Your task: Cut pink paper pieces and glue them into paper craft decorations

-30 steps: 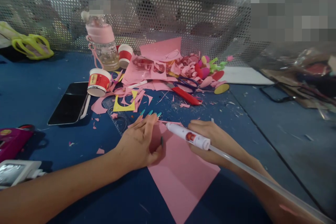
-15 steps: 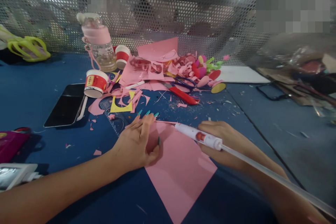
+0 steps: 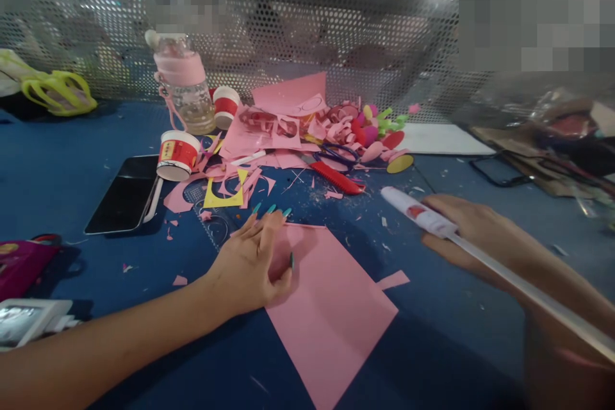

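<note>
A pink sheet of paper (image 3: 331, 307) lies on the blue table, one corner toward me, with a narrow rolled or folded strip along its far edge. My left hand (image 3: 252, 262) lies on the paper's left part, fingers stretched out and tips at that far edge, pressing it down. Off to the right of the sheet, my right hand (image 3: 461, 224) is closed round a white glue gun (image 3: 418, 211), its handle hidden by the hand. A long translucent glue stick (image 3: 519, 278) runs out of its back. The gun's tip points left, clear of the paper.
A pink paper strip (image 3: 394, 280) touches the sheet's right edge. Beyond are a red cutter (image 3: 337, 178), paper scraps (image 3: 223, 195), paper cups (image 3: 179, 154), a bottle (image 3: 185, 90) and a phone (image 3: 125, 192). A metal mesh (image 3: 298, 25) stands behind.
My right hand has moved the glue gun right and away from the sheet's far edge, where its tip was. The pink strip on the right is now uncovered. My left hand stays put.
</note>
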Demonstrator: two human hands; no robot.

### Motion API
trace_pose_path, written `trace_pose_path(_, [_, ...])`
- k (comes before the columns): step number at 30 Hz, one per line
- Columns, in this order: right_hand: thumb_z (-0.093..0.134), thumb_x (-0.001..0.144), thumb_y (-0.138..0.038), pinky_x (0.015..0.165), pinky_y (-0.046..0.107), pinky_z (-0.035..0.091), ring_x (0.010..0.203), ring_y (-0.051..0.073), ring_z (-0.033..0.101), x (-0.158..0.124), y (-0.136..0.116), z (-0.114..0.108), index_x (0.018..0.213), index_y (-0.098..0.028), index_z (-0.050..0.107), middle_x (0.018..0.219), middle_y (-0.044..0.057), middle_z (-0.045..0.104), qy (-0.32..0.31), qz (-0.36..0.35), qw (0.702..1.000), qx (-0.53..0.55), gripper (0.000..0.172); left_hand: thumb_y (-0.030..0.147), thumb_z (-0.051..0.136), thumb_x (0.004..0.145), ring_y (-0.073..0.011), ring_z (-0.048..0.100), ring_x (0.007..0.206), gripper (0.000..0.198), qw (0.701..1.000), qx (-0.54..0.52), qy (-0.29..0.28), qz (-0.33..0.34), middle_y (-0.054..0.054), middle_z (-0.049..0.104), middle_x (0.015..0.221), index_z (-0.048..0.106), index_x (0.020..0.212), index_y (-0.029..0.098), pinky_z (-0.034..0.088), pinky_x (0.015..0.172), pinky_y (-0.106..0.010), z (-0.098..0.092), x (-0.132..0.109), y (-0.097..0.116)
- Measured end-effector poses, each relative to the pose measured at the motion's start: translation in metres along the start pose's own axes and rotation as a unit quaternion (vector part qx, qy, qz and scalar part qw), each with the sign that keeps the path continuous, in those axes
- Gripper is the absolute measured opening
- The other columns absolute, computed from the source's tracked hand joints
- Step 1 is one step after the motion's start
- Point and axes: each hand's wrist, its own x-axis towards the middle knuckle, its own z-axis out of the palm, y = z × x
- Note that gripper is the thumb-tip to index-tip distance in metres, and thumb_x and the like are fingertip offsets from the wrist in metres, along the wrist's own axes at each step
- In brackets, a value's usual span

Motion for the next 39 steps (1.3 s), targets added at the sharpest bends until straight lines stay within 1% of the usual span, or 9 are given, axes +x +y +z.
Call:
trace_pose_path(3, [0.042, 0.077, -0.030, 0.065, 0.035, 0.042, 0.082, 0.025, 0.056, 0.010, 0.016, 0.015, 0.085, -0.017, 0.047, 0.091, 0.011, 0.052, -0.016, 0.073, 0.996, -0.055, 0.016, 0.025, 0.051, 0.071, -0.0255, 0.058, 0.105, 0.064, 1.000, -0.002, 0.001, -0.005, -0.019, 0.062, 0.111, 0.024, 0.126, 0.006, 0.044, 0.095, -0.044, 0.000, 0.000, 0.000])
trace_pose_path(5, [0.042, 0.078, -0.025, 0.073, 0.037, 0.044, 0.090, 0.028, 0.055, 0.015, 0.016, 0.024, 0.092, -0.012, 0.049, 0.097, 0.015, 0.050, -0.009, 0.073, 0.994, -0.078, 0.021, 0.025, 0.051, 0.071, -0.0258, 0.058, 0.105, 0.067, 1.000, -0.002, -0.005, -0.004, -0.019, 0.061, 0.113, 0.022, 0.127, 0.006, 0.044, 0.095, -0.044, 0.000, 0.000, 0.000])
trace_pose_path(7, [0.045, 0.075, -0.019, 0.078, 0.042, 0.044, 0.098, 0.034, 0.051, 0.018, 0.006, 0.028, 0.101, -0.004, 0.050, 0.104, 0.021, 0.049, 0.016, 0.076, 0.992, -0.103, 0.030, 0.026, 0.052, 0.071, -0.0257, 0.058, 0.105, 0.068, 1.000, -0.004, -0.009, -0.005, -0.018, 0.060, 0.115, 0.021, 0.128, 0.006, 0.044, 0.096, -0.044, 0.000, -0.001, 0.000])
trace_pose_path(9, [0.048, 0.069, -0.014, 0.081, 0.051, 0.043, 0.107, 0.042, 0.045, 0.016, -0.013, 0.030, 0.116, 0.002, 0.043, 0.116, 0.027, 0.045, 0.085, 0.094, 0.986, -0.105, 0.049, 0.026, 0.051, 0.071, -0.0252, 0.058, 0.105, 0.066, 1.000, -0.005, -0.011, -0.010, -0.018, 0.060, 0.115, 0.023, 0.127, 0.007, 0.043, 0.096, -0.044, 0.000, 0.000, 0.000])
trace_pose_path(12, [0.042, 0.070, -0.007, 0.102, 0.047, 0.031, 0.126, 0.033, 0.032, 0.010, -0.051, 0.033, 0.132, 0.001, 0.026, 0.134, 0.024, 0.036, 0.192, -0.045, 0.980, 0.018, 0.065, 0.027, 0.051, 0.071, -0.0251, 0.056, 0.108, 0.062, 1.000, -0.011, -0.015, -0.013, -0.018, 0.059, 0.116, 0.026, 0.124, 0.007, 0.041, 0.099, -0.044, 0.000, 0.000, 0.000])
trace_pose_path(14, [0.037, 0.068, -0.002, 0.105, 0.041, 0.031, 0.131, 0.023, 0.027, 0.006, -0.075, 0.040, 0.139, -0.008, 0.015, 0.143, 0.015, 0.029, 0.142, -0.179, 0.967, 0.111, 0.075, 0.028, 0.052, 0.071, -0.0254, 0.056, 0.109, 0.064, 1.000, -0.019, -0.018, -0.016, -0.018, 0.059, 0.115, 0.026, 0.125, 0.007, 0.040, 0.100, -0.045, 0.000, 0.001, 0.000])
trace_pose_path(16, [0.037, 0.064, -0.002, 0.105, 0.041, 0.032, 0.133, 0.022, 0.023, 0.002, -0.092, 0.049, 0.141, -0.007, 0.009, 0.145, 0.015, 0.025, 0.098, -0.234, 0.956, 0.148, 0.082, 0.029, 0.052, 0.071, -0.0258, 0.056, 0.108, 0.067, 0.999, -0.022, -0.020, -0.018, -0.018, 0.060, 0.114, 0.023, 0.127, 0.006, 0.041, 0.099, -0.045, 0.000, 0.001, 0.000])
trace_pose_path(24, [0.038, 0.061, -0.004, 0.099, 0.045, 0.040, 0.130, 0.025, 0.030, 0.003, -0.103, 0.064, 0.139, 0.002, -0.006, 0.135, 0.022, 0.040, 0.099, -0.234, 0.955, 0.151, 0.090, 0.028, 0.053, 0.071, -0.0271, 0.058, 0.106, 0.067, 1.000, 0.004, -0.015, 0.002, -0.021, 0.060, 0.113, 0.024, 0.126, 0.004, 0.046, 0.093, -0.043, -0.001, 0.001, 0.000])
trace_pose_path(39, [0.037, 0.064, -0.004, 0.101, 0.048, 0.037, 0.127, 0.026, 0.034, 0.001, -0.106, 0.062, 0.137, 0.006, -0.011, 0.136, 0.025, 0.037, 0.133, -0.261, 0.953, 0.077, 0.088, 0.027, 0.052, 0.072, -0.0255, 0.060, 0.102, 0.066, 1.000, 0.004, -0.010, 0.006, -0.020, 0.062, 0.109, 0.023, 0.127, 0.005, 0.047, 0.092, -0.043, 0.000, 0.002, 0.001])
